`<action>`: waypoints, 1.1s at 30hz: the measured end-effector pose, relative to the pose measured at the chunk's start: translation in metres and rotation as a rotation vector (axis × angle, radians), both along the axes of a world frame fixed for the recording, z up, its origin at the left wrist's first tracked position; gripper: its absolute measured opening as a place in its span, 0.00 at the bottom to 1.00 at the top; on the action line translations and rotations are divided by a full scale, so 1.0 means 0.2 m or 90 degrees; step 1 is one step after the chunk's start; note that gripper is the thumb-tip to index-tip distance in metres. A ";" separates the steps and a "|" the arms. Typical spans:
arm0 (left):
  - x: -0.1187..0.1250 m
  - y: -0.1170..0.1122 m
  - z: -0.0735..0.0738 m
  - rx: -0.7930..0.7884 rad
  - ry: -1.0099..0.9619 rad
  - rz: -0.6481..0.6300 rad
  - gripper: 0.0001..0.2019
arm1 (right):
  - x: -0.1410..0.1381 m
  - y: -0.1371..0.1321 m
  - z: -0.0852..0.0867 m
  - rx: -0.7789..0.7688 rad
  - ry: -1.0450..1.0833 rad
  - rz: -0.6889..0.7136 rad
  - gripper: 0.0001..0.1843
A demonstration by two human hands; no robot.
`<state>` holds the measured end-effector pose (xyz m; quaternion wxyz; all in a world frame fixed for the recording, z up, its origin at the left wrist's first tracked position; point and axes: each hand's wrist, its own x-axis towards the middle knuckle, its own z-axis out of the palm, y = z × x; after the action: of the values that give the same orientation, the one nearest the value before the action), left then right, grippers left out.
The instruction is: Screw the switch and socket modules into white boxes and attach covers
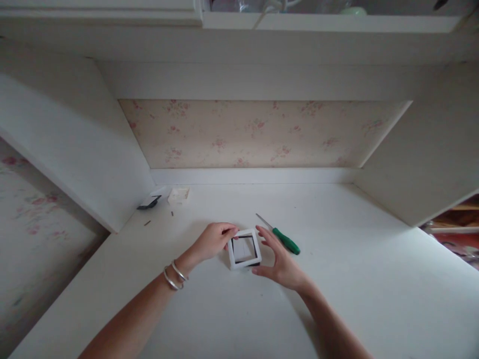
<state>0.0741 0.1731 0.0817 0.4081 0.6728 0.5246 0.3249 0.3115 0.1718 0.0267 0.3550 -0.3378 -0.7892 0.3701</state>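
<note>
The square frame (239, 264) looks like smooth white plastic. The green screwdriver handle (286, 241) looks like plastic too, a bit shiny, and its thin rod (264, 221) is metal. The two bracelets (171, 279) on the left are smooth, shiny metal. The table (337, 279) looks smooth, with a soft shine. The far wallpaper (232, 129) looks flat and dull.

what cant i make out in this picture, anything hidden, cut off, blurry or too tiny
All in the head view:
Grip of the left hand: underside hidden by the hand itself and the white frame.
Dark part under the frame's lower edge: mostly covered by the frame.
Upper shelf items: cut off by the top edge.
Far-right items: blurred, cut off by the right edge.
Dark slivers: too small to identify.
</note>
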 end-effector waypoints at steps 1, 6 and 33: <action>0.01 0.01 -0.02 0.001 0.009 -0.007 0.19 | 0.00 0.00 -0.01 0.015 -0.015 -0.005 0.50; 0.02 0.04 -0.08 0.054 0.061 0.005 0.18 | -0.02 0.01 -0.03 0.036 -0.055 -0.020 0.43; -0.11 -0.18 -0.35 0.078 0.039 0.012 0.44 | -0.01 0.03 -0.06 0.096 -0.198 -0.025 0.46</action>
<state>0.0514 0.1362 0.0127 0.3469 0.7012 0.5220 0.3397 0.3089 0.1776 0.0156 0.2604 -0.3790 -0.8533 0.2458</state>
